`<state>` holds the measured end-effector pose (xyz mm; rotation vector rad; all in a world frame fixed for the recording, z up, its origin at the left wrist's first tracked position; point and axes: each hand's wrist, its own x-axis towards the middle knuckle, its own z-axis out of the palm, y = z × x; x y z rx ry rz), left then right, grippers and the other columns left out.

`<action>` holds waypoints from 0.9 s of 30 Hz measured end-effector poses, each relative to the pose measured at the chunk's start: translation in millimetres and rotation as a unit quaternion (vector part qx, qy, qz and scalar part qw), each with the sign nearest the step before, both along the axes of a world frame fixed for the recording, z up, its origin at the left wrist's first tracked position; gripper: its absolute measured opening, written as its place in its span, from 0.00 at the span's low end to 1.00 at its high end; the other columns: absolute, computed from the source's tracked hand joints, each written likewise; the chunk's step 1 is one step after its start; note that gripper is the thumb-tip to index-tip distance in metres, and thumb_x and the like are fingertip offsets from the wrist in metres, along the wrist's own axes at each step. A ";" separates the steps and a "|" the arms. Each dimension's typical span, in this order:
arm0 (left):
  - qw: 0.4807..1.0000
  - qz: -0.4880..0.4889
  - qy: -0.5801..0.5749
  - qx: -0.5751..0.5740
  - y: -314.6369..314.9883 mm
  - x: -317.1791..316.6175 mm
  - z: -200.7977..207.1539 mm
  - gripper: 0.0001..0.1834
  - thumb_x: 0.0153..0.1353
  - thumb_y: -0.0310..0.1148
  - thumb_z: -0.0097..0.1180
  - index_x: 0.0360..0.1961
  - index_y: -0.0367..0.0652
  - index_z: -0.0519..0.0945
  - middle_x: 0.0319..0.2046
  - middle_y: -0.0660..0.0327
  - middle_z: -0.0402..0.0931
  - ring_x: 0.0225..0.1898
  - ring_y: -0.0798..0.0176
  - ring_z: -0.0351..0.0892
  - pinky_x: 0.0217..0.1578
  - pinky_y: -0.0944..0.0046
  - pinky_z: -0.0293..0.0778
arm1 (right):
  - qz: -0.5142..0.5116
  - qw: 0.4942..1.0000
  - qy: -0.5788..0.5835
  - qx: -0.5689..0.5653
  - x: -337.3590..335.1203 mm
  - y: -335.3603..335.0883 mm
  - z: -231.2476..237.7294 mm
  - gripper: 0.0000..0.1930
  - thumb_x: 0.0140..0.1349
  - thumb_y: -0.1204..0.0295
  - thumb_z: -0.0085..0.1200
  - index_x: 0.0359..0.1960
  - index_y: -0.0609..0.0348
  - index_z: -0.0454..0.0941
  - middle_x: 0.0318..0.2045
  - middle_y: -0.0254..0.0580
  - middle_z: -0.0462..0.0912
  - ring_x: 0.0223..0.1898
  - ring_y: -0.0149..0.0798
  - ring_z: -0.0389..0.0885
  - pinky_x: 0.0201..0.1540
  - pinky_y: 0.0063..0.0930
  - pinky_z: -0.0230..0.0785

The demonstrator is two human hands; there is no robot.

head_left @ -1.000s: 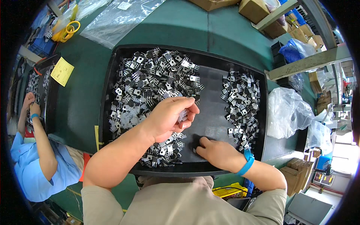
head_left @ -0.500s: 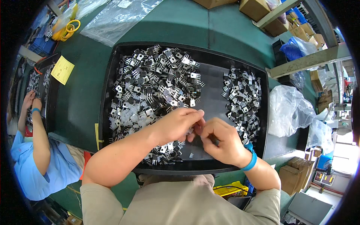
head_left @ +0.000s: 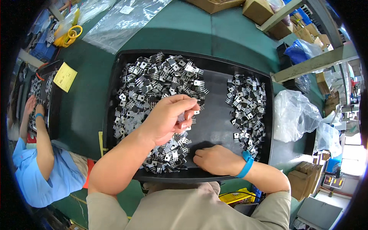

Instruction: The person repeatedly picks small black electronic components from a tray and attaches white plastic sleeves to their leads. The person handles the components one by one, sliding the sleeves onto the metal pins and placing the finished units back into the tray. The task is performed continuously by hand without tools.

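A wide black tray (head_left: 214, 103) holds a large heap of three-legged transistors (head_left: 153, 76) on its left and a smaller heap of transistors (head_left: 248, 111) on its right. Small translucent plastic pieces (head_left: 132, 122) lie among the larger heap. Over that heap's right edge my left hand (head_left: 168, 117) is curled closed, palm partly upward, around some pale translucent pieces. My right hand (head_left: 214, 159) rests low on the tray floor by the front wall, fingers bent under. Its fingertips, and anything between them, are hidden.
On the green bench (head_left: 188, 30) lie a clear plastic bag (head_left: 122, 23) and a yellow paper tag (head_left: 65, 77). Crumpled clear bags (head_left: 289, 115) sit right of the tray. At left, a co-worker in a blue shirt (head_left: 57, 172) handles parts in another tray. A metal post (head_left: 314, 63) stands at right.
The hands were close together over the tray. My left hand has moved left and up; my right has dropped toward the front wall, over a spot where a small part lay.
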<state>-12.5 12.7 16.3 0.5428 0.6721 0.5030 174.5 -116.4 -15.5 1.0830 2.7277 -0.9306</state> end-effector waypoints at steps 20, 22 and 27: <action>0.999 0.011 0.019 0.045 -12.0 14.6 -7.1 0.16 0.71 0.40 0.44 0.43 0.36 0.76 0.27 0.65 0.72 0.21 0.75 0.63 0.17 0.76 0.55 | -0.229 0.928 0.294 0.014 23.7 89.5 63.4 0.13 0.55 0.71 0.62 0.42 0.61 0.80 0.26 0.44 0.78 0.27 0.42 0.77 0.32 0.32 0.69; 0.998 -0.002 0.011 0.068 -14.0 16.5 -12.1 0.14 0.70 0.38 0.46 0.42 0.36 0.76 0.26 0.66 0.71 0.20 0.76 0.63 0.17 0.76 0.55 | -0.271 0.931 0.245 0.003 51.3 80.6 87.5 0.12 0.57 0.72 0.61 0.41 0.63 0.80 0.28 0.42 0.80 0.28 0.35 0.78 0.32 0.28 0.70; 0.997 0.004 0.048 0.064 -16.5 12.1 -3.7 0.12 0.70 0.35 0.46 0.42 0.37 0.76 0.25 0.66 0.70 0.19 0.76 0.63 0.15 0.76 0.52 | -0.351 0.923 0.154 -0.010 97.5 72.1 155.8 0.13 0.57 0.66 0.59 0.36 0.65 0.80 0.26 0.46 0.82 0.27 0.36 0.80 0.31 0.28 0.72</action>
